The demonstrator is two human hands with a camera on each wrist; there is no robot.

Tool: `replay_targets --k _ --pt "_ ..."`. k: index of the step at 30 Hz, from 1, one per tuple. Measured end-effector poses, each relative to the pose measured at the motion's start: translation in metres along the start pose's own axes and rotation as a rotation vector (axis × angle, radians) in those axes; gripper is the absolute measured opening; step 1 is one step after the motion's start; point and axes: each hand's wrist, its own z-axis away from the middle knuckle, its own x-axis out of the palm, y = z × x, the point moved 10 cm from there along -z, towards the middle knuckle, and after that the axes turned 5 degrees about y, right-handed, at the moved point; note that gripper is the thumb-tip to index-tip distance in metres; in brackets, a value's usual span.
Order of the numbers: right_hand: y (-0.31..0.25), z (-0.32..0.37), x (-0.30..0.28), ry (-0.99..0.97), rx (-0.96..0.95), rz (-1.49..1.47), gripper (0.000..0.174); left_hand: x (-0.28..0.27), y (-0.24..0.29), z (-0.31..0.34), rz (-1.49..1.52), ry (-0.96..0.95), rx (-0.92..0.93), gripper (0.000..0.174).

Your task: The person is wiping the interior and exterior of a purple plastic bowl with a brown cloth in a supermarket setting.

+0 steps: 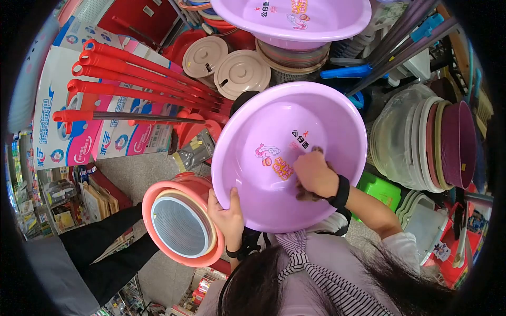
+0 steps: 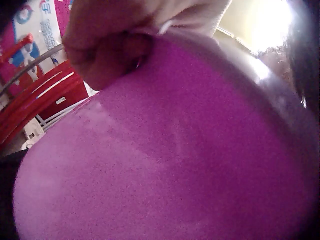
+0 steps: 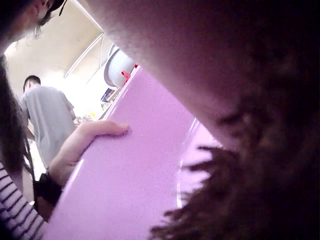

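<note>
A large light-purple basin point(image 1: 242, 126), printed inside with cartoon figures and lettering, is tilted toward me in the head view. My left hand point(image 1: 226, 218) grips its near left rim, thumb on the inside and fingers behind the wall. The left wrist view shows those fingers curled at the edge, against the basin's outer side point(image 2: 165, 150). Inside the basin, my right hand point(image 1: 319, 176) holds a brown shaggy cloth point(image 1: 305, 195) against the lower right of the inner surface. Its soft strands point(image 3: 205, 200) fill the right side of the right wrist view.
Another purple basin point(image 1: 337, 29) tops a stack ahead. Red-handled poles point(image 1: 137, 89) lean at left by cardboard boxes point(image 1: 63, 100). Nested orange tubs point(image 1: 158, 247) stand low left, stacked pots point(image 1: 458, 142) at right. A person in grey point(image 3: 47, 120) stands behind.
</note>
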Motion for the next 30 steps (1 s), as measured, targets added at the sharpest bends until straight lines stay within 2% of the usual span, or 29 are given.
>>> replay_targets --k 1,4,5,6,8,9,11,15,17,18,20,21,23,24,26,27,28,29,30 --pt "-0.006 -0.009 0.009 0.096 0.022 0.203 0.002 0.002 0.001 0.001 0.011 -0.014 0.000 0.007" --pt "-0.029 -0.019 0.033 0.040 -0.081 0.152 0.005 0.002 0.001 0.001 0.008 -0.030 0.011 0.008" --pt "-0.032 -0.021 0.040 -0.016 -0.108 -0.015 0.006 0.003 0.001 0.000 -0.007 -0.033 0.020 0.008" --pt "-0.031 -0.024 0.034 -0.011 -0.106 -0.014 0.006 0.004 0.002 0.000 -0.005 -0.035 0.025 0.008" --pt "-0.051 -0.027 0.016 0.008 -0.257 -0.287 0.015 0.005 0.002 0.000 0.006 -0.004 -0.011 0.008" --pt "-0.056 -0.030 0.014 0.010 -0.253 -0.286 0.015 0.006 0.004 0.001 0.009 -0.008 -0.009 0.008" --pt "-0.056 -0.031 -0.025 0.348 -0.253 -0.643 0.024 0.008 0.007 0.004 0.031 -0.033 0.005 0.008" --pt "-0.047 -0.032 -0.034 0.378 -0.156 -0.795 0.034 0.005 0.007 -0.001 -0.021 -0.064 0.039 0.009" --pt "-0.025 -0.011 -0.062 0.768 -0.173 -0.844 0.043 0.008 0.008 0.000 -0.024 -0.092 0.020 0.012" --pt "-0.020 -0.005 -0.065 0.766 -0.174 -0.842 0.043 0.009 0.009 0.000 -0.022 -0.090 0.019 0.012" --pt "0.016 0.025 -0.086 0.993 0.046 -0.988 0.047 0.012 0.012 0.000 -0.055 -0.114 0.026 0.013" --pt "0.016 0.028 -0.093 0.987 0.047 -0.982 0.047 0.011 0.008 -0.001 -0.050 -0.113 0.019 0.013" --pt "0.032 0.037 -0.100 1.122 0.172 -1.143 0.047 0.013 0.000 -0.002 0.038 -0.165 0.034 0.021" --pt "0.032 0.034 -0.101 1.124 0.174 -1.140 0.047 0.014 -0.002 0.000 0.041 -0.167 0.033 0.021" --pt "0.026 0.020 -0.100 1.060 0.123 -1.141 0.046 0.014 -0.005 0.003 0.108 -0.177 0.030 0.039" --pt "0.019 0.015 -0.105 1.125 0.035 -1.049 0.047 0.015 -0.007 0.005 0.103 -0.180 0.033 0.039" --pt "0.016 0.014 -0.103 1.128 0.034 -1.056 0.047 0.016 -0.008 0.008 0.092 -0.187 0.062 0.047" --pt "0.008 0.009 -0.097 1.035 0.040 -1.128 0.050 0.017 -0.007 0.010 0.081 -0.193 0.090 0.055" --pt "0.000 0.003 -0.092 0.940 0.044 -1.197 0.054 0.017 -0.005 0.010 0.076 -0.192 0.092 0.055"
